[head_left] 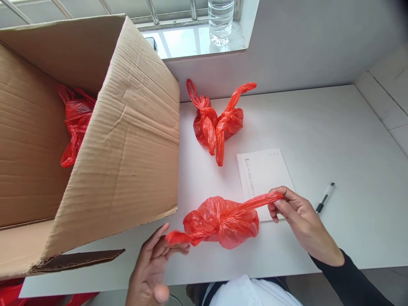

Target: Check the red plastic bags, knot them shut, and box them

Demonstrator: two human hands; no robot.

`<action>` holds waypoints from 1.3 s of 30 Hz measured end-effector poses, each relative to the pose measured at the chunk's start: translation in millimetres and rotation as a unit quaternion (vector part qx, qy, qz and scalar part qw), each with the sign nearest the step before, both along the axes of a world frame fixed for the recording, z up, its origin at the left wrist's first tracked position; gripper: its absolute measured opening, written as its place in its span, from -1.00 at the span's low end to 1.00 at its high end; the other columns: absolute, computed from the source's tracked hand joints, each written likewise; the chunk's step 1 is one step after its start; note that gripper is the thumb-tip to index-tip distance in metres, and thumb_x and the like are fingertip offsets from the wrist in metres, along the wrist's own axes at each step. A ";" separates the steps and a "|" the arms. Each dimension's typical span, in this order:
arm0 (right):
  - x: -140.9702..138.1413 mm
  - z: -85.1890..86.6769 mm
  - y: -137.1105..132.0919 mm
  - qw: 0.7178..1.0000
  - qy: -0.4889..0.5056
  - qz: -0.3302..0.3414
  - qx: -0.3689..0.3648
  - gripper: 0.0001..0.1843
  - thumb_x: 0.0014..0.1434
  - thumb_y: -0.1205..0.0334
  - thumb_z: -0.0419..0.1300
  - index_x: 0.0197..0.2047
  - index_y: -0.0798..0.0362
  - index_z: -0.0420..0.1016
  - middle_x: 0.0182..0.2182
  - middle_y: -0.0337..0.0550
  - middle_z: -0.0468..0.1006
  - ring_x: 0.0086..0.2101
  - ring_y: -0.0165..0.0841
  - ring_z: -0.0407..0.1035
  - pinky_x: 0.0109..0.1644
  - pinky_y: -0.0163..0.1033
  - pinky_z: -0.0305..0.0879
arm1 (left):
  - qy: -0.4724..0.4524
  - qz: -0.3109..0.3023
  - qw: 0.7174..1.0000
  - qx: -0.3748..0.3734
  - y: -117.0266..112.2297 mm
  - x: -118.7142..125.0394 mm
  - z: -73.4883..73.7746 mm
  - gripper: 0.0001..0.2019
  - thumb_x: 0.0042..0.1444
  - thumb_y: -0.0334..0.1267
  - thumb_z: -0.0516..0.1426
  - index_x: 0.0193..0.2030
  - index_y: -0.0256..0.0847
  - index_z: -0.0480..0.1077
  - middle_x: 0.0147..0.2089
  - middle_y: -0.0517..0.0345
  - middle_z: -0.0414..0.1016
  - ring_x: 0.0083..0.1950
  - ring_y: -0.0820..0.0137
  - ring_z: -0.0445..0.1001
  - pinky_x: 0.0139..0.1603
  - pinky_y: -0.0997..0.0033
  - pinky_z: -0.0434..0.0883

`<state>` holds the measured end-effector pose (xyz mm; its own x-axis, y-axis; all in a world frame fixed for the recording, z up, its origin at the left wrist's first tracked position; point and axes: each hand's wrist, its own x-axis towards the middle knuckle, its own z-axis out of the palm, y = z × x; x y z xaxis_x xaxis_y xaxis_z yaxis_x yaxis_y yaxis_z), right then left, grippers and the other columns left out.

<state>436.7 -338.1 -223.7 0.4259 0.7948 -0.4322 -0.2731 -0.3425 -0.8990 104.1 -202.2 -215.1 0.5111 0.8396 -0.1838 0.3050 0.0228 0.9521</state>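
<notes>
A knotted red plastic bag (223,221) lies on the white table (334,140) near its front edge. My right hand (298,219) pinches the bag's right handle and pulls it out to the right. My left hand (153,265) holds the bag's left handle between thumb and fingers, the other fingers partly spread. Two more tied red bags (216,121) sit together further back on the table. Another red bag (75,123) lies inside the large open cardboard box (127,148) at the left.
A sheet of paper (264,174) with printed lines lies under my right hand, a pen (325,197) to its right. A clear water bottle (220,19) stands on the window sill. More red plastic (12,293) shows below the box at the bottom left.
</notes>
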 end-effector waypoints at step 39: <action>-73.4 -37.0 13.6 0.855 -0.496 0.135 0.066 -0.39 0.36 0.38 0.10 0.44 -0.07 0.21 0.14 0.08 0.34 0.05 -0.11 0.33 0.08 0.11 0.53 | 0.186 -0.269 0.837 0.439 -18.7 88.8 -53.3 -0.44 0.33 -0.46 0.04 0.46 -0.20 0.22 0.56 -0.09 0.11 0.61 0.07 -0.09 0.57 -0.10 -0.17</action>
